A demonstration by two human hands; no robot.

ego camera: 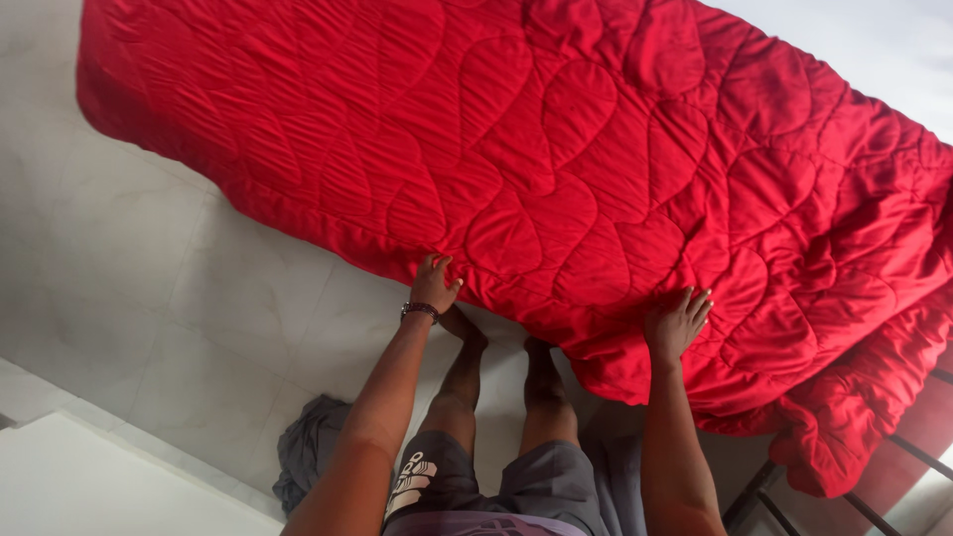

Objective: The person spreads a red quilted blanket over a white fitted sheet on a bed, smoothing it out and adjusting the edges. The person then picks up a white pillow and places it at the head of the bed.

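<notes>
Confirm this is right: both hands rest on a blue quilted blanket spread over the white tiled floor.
Not quite: the quilted blanket is red, not blue, as the head view shows. The left hand and right hand do rest on it, spread over the white tiled floor.

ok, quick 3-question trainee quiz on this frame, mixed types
1. True or false: both hands rest on the red quilt.
2. Which hand has a bracelet at its wrist? A) left hand B) right hand
3. Fill in: the grey cloth lies on the ____ floor.

Key: 1 true; 2 A; 3 white tiled.
</notes>
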